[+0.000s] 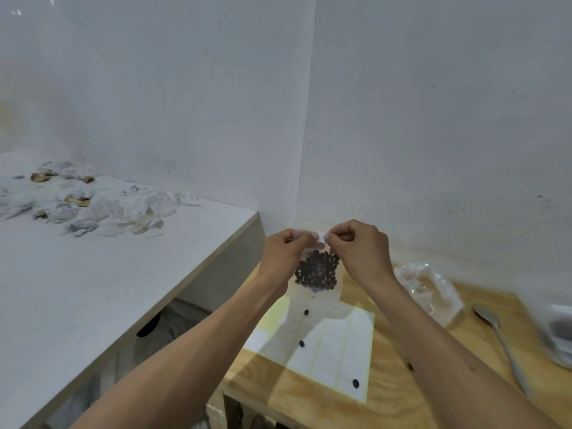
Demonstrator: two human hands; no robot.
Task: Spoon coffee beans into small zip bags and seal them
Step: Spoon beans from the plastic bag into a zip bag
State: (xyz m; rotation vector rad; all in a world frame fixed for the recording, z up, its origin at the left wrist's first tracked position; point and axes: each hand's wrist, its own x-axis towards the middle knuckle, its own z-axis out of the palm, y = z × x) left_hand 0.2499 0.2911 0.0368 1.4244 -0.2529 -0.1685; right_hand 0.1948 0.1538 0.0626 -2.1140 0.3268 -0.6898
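A small clear zip bag (317, 272) holding dark coffee beans hangs upright in front of the wall corner, above the wooden table (390, 394). My left hand (283, 253) pinches the bag's top edge on the left. My right hand (360, 249) pinches the same top edge on the right, fingertips almost meeting the left ones. A metal spoon (498, 339) lies on the table at the right. Several loose beans (355, 383) lie on a white sheet of labels (334, 354) below the bag.
A crumpled clear plastic bag (428, 289) lies behind my right arm. A blurred container with dark contents (560, 332) stands at the right edge. A white table (77, 274) on the left carries crumpled white paper (93, 202). Walls stand close behind.
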